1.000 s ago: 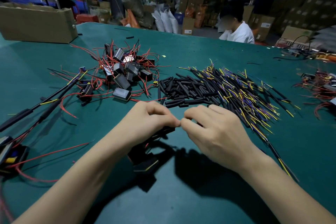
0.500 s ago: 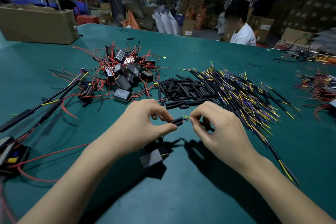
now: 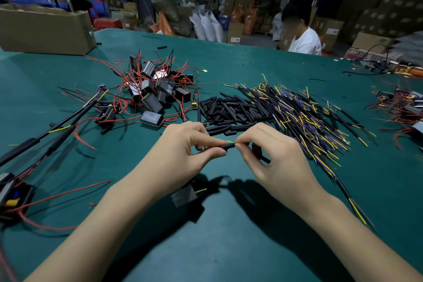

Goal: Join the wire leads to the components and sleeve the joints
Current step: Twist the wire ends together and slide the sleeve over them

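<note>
Short black sleeve [image 3: 226, 146] held in the air just above the tabletop [image 3: 229, 247], between both hands. Left hand [image 3: 183, 146] pinches its near end between thumb and forefinger; right hand [image 3: 272, 153] pinches a thin lead [image 3: 231, 142], yellow tip showing at the sleeve mouth. A black component [image 3: 185, 194] hangs below the left hand. Sleeve looks light, soft, easily crushed: best gripped mid-length, lightly. Lead looks limp and fine; hold close to the tip or it will likely buckle. Behind: loose sleeve pile [image 3: 229, 112], yellow-and-purple lead pile [image 3: 304, 117], red-wired component heap [image 3: 155, 89].
</note>
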